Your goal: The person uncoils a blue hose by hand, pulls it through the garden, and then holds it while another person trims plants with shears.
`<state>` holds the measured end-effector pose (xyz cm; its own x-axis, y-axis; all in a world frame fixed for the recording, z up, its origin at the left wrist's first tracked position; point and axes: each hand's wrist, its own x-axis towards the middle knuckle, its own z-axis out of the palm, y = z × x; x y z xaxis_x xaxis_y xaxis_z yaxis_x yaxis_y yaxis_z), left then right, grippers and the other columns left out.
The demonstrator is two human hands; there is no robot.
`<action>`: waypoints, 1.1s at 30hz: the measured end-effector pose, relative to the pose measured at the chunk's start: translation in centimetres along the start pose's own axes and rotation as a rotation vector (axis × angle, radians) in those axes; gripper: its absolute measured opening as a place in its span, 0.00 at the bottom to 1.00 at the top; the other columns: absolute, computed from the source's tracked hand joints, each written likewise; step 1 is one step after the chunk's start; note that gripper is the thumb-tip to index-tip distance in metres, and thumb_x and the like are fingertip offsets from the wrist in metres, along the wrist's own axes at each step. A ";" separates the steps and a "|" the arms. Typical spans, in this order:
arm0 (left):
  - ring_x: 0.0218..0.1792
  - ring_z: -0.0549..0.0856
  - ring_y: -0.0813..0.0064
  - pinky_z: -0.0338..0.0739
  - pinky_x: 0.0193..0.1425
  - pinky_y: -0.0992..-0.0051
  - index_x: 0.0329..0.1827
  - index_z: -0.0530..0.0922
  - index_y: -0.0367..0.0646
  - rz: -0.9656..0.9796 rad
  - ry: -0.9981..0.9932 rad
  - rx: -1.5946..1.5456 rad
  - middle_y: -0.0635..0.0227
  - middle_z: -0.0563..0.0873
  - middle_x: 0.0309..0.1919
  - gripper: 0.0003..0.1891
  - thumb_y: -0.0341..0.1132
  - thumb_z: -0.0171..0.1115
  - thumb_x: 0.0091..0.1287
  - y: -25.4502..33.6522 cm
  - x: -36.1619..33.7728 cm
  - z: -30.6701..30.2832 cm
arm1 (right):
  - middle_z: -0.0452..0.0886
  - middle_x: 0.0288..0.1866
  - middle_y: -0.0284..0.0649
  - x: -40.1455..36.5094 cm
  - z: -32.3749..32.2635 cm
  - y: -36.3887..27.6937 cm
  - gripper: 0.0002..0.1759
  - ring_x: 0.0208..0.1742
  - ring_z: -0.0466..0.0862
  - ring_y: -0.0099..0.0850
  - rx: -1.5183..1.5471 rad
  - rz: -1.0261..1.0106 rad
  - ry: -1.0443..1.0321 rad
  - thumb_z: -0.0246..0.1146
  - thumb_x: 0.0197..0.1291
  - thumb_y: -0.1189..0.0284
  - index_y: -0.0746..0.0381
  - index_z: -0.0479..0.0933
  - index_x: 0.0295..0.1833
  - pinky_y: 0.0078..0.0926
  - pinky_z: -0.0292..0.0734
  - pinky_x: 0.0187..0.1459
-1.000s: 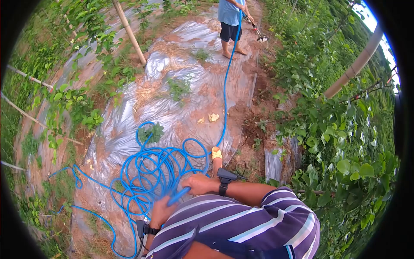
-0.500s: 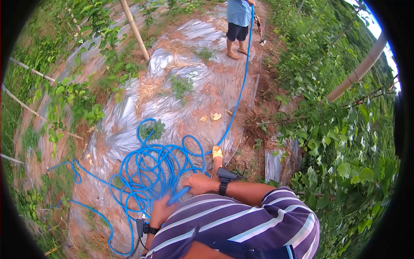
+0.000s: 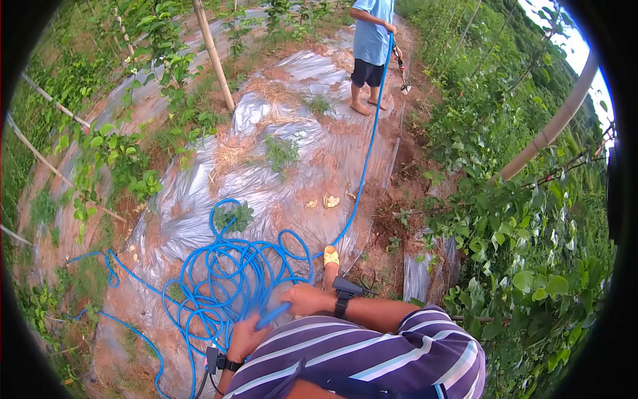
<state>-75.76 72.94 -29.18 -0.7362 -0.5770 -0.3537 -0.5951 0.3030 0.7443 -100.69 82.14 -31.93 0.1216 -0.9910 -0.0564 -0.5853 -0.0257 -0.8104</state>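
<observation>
A blue hose (image 3: 274,315) runs between my hands, close in front of my striped shirt. My left hand (image 3: 247,334) is closed round its lower end, somewhat blurred. Just above and to the right, my right hand (image 3: 306,299) grips the hose too, its fingers wrapped and partly hidden. Both wrists carry a black strap with a small box. Beyond my hands, the rest of the hose lies in a tangled heap of loops on silvery plastic sheeting (image 3: 193,223). One length stretches up to another person (image 3: 372,40), who holds it at waist height.
Leafy plants (image 3: 518,219) crowd the right side, with a thick wooden pole (image 3: 551,133) leaning over them. Another pole (image 3: 214,56) stands at the upper left among vines. Bare soil, straw (image 3: 232,156) and weeds show around the sheeting. My yellow shoe (image 3: 330,254) is beside the hose.
Both hands keep hold of the hose, and its short piece between them has shifted slightly. The view has tilted a little, showing more of the other person.
</observation>
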 end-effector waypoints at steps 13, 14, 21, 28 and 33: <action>0.25 0.67 0.84 0.65 0.26 0.72 0.31 0.79 0.35 -0.011 0.000 -0.154 0.71 0.73 0.17 0.12 0.33 0.73 0.64 1.3 0.4 -0.5 | 0.83 0.30 0.48 0.3 -1.2 -0.9 0.07 0.36 0.84 0.53 -0.025 0.049 0.043 0.67 0.48 0.71 0.57 0.81 0.35 0.52 0.74 0.34; 0.26 0.65 0.85 0.64 0.26 0.74 0.29 0.76 0.35 -0.018 -0.003 -0.165 0.75 0.70 0.19 0.13 0.30 0.72 0.64 2.1 0.5 -0.6 | 0.82 0.28 0.47 0.3 -1.5 -1.1 0.06 0.35 0.84 0.53 -0.036 0.009 0.066 0.66 0.47 0.71 0.57 0.81 0.33 0.52 0.74 0.33; 0.28 0.66 0.85 0.66 0.28 0.74 0.28 0.73 0.35 0.124 -0.008 -0.132 0.74 0.72 0.20 0.14 0.30 0.71 0.64 1.8 2.3 -0.8 | 0.82 0.28 0.45 0.1 -2.6 -0.7 0.06 0.34 0.83 0.52 -0.072 -0.035 0.123 0.66 0.45 0.71 0.56 0.80 0.32 0.51 0.74 0.33; 0.28 0.68 0.85 0.68 0.29 0.74 0.30 0.75 0.34 0.149 -0.060 -0.136 0.72 0.74 0.20 0.12 0.30 0.70 0.64 3.0 3.5 -1.1 | 0.82 0.29 0.46 -0.6 -3.3 -0.6 0.06 0.34 0.83 0.52 -0.053 -0.019 0.141 0.66 0.47 0.70 0.56 0.80 0.33 0.52 0.75 0.33; 0.25 0.73 0.83 0.71 0.30 0.72 0.31 0.76 0.34 0.178 -0.023 -0.118 0.69 0.78 0.20 0.11 0.31 0.70 0.65 4.3 3.5 -1.1 | 0.81 0.25 0.46 -0.5 -4.9 -2.1 0.04 0.33 0.82 0.53 -0.009 -0.023 0.179 0.65 0.43 0.72 0.58 0.80 0.28 0.52 0.72 0.32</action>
<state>-80.56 71.42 -26.63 -0.8341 -0.5046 -0.2228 -0.4146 0.3070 0.8567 -103.47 82.08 -27.29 -0.0091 -0.9977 0.0673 -0.5913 -0.0489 -0.8050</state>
